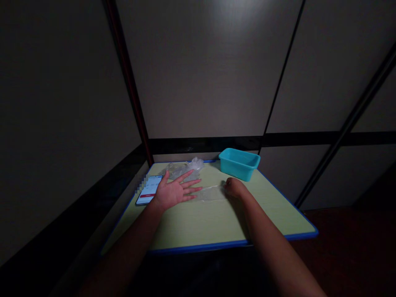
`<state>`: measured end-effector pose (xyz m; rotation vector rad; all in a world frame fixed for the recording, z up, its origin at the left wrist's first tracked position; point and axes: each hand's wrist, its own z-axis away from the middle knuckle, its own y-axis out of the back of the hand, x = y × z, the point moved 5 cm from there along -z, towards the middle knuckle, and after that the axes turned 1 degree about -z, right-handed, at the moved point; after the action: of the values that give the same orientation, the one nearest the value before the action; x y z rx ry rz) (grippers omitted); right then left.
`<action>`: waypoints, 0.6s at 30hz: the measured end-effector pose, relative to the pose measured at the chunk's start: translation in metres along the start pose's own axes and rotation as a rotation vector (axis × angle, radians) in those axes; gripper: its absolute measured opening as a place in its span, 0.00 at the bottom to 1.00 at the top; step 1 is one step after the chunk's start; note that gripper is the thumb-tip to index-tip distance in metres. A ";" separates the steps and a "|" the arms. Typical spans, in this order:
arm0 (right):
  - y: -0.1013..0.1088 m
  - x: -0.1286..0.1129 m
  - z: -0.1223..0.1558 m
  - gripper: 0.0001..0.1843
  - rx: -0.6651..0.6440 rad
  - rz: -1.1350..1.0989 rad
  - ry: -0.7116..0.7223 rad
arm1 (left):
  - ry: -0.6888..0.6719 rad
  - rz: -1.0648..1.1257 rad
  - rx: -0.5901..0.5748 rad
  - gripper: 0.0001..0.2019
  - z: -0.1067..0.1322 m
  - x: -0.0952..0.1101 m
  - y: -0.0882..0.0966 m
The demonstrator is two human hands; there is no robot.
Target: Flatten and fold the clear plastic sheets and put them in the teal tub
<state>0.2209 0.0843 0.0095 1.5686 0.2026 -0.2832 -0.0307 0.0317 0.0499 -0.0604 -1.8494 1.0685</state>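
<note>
My left hand point(175, 190) lies flat with fingers spread, pressing the left end of a clear plastic bag point(210, 194) spread on the green table point(201, 227). My right hand point(235, 187) is closed in a pinch at the bag's right end. A pile of crumpled clear plastic bags point(184, 167) sits just beyond my left hand. A teal plastic bin point(239, 163) stands behind my right hand.
A phone point(149, 189) with a lit screen lies at the table's left edge, beside my left wrist. The small table has a blue rim and stands in a corner of grey panel walls. The room is dim.
</note>
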 end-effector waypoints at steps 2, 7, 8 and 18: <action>-0.001 0.001 -0.001 0.15 0.008 -0.004 -0.008 | -0.059 0.013 0.061 0.40 -0.001 0.003 0.003; -0.001 0.002 -0.002 0.18 0.009 -0.010 -0.017 | -0.288 0.037 0.384 0.28 0.001 0.017 0.021; -0.001 0.002 -0.002 0.17 0.011 -0.012 -0.014 | -0.331 0.038 0.468 0.24 0.002 0.019 0.025; -0.003 0.003 -0.003 0.15 0.021 -0.016 -0.014 | -0.374 0.075 0.541 0.22 0.003 0.022 0.029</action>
<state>0.2232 0.0876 0.0060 1.5858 0.2015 -0.3095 -0.0560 0.0575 0.0445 0.4155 -1.8216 1.6882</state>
